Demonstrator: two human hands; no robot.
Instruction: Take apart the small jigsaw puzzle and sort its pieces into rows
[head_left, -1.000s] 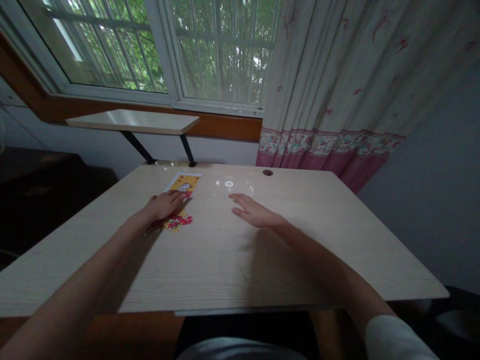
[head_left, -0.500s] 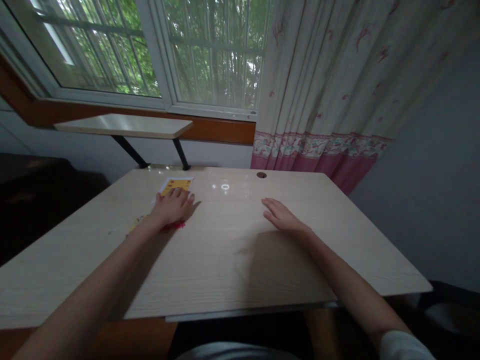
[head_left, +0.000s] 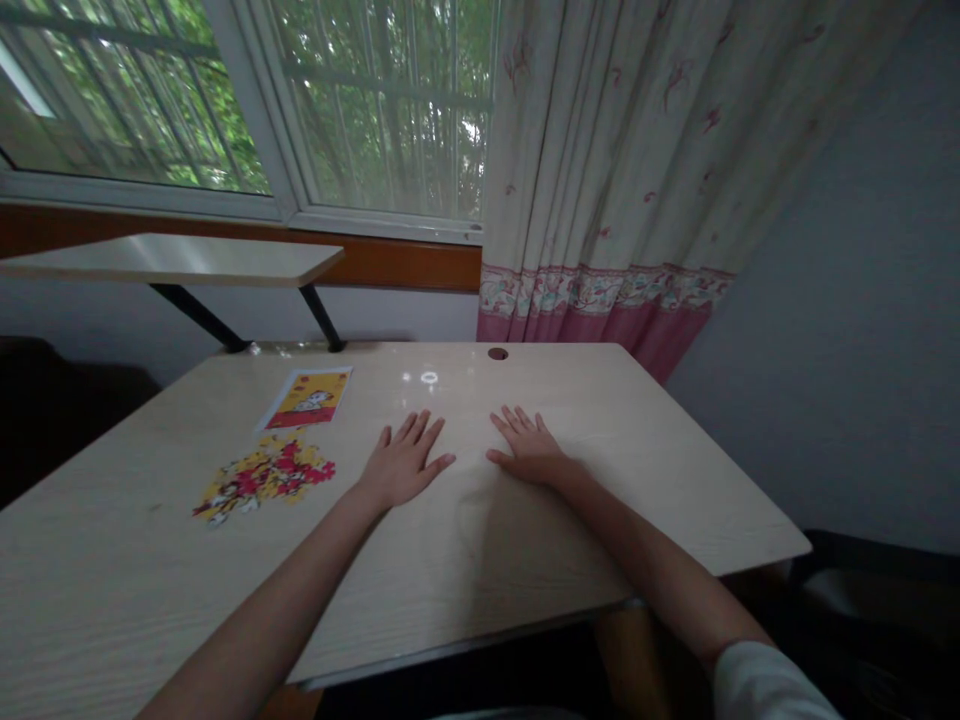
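Flat on the desk near its middle lies my left hand [head_left: 401,462], palm down with fingers spread and nothing in it. A short way to its right, my right hand [head_left: 527,445] rests palm down too, its fingers apart and holding nothing. Left of my left hand is a loose heap of jigsaw puzzle pieces [head_left: 270,474] in red, yellow and white. Just behind the heap lies a printed picture sheet [head_left: 310,398], yellow and red with a white animal-like figure on it. Neither hand touches the pieces or the sheet.
The pale wooden desk [head_left: 645,520] has a round cable hole [head_left: 497,354] near its back edge. A raised shelf [head_left: 180,258] on black legs stands at the back left. Behind are a barred window [head_left: 375,110] and a patterned curtain [head_left: 592,180].
My left hand has moved right and nearer, off the picture sheet and puzzle pieces, which now show fully. My right hand has come down onto the desk with fingers spread. The view has turned right.
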